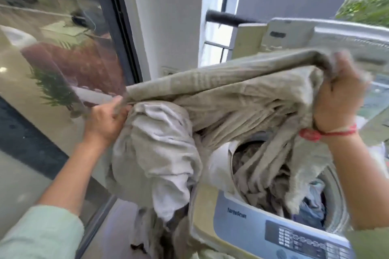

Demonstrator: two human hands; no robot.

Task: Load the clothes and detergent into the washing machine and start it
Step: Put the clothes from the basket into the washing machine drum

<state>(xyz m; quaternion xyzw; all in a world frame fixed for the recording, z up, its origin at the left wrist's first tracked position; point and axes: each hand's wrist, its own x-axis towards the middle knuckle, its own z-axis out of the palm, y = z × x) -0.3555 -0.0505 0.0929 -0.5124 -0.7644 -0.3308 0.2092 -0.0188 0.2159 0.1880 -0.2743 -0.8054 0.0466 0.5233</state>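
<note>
A large grey-beige cloth stretches between both hands above a top-loading washing machine. My left hand grips its left end beside the glass door. My right hand, with a red thread at the wrist, grips its right end over the drum. Part of the cloth hangs into the open drum, where several other clothes lie. A whitish bundle sags down outside the machine's left side. The machine's lid stands raised behind. No detergent is in view.
A glass sliding door with a dark frame runs along the left. A white wall column stands behind the machine. The control panel lies at the machine's near edge. Green foliage shows at top right.
</note>
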